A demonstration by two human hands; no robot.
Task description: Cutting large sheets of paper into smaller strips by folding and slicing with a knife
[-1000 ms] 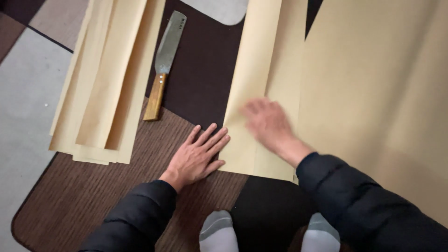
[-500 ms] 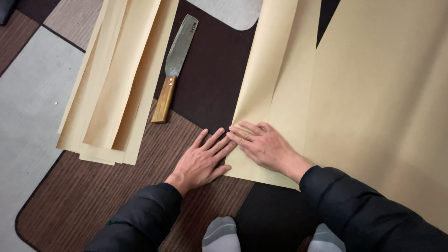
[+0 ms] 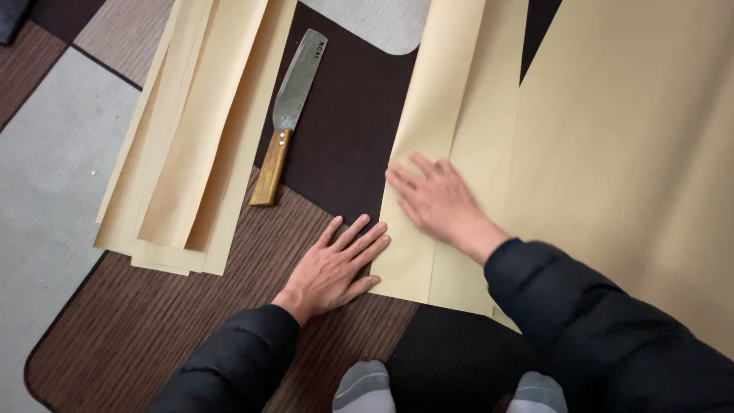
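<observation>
A long folded strip of tan paper (image 3: 451,99) lies on the floor mat, joined to a large tan sheet (image 3: 627,153) on the right. My left hand (image 3: 336,264) rests flat, fingers spread, with its fingertips on the strip's near left edge. My right hand (image 3: 436,200) presses flat on the folded strip a little farther up, slightly blurred. Neither hand holds anything.
A stack of cut tan paper strips (image 3: 191,130) lies at the left. A broad-bladed knife with a wooden handle (image 3: 289,115) lies between the stack and the folded strip. My grey-socked feet (image 3: 367,386) show at the bottom edge. The mat (image 3: 153,321) has patterned brown, grey and dark patches.
My right hand slid along the folded paper strip, first toward my left hand, then farther up the fold. My left hand stayed in place.
</observation>
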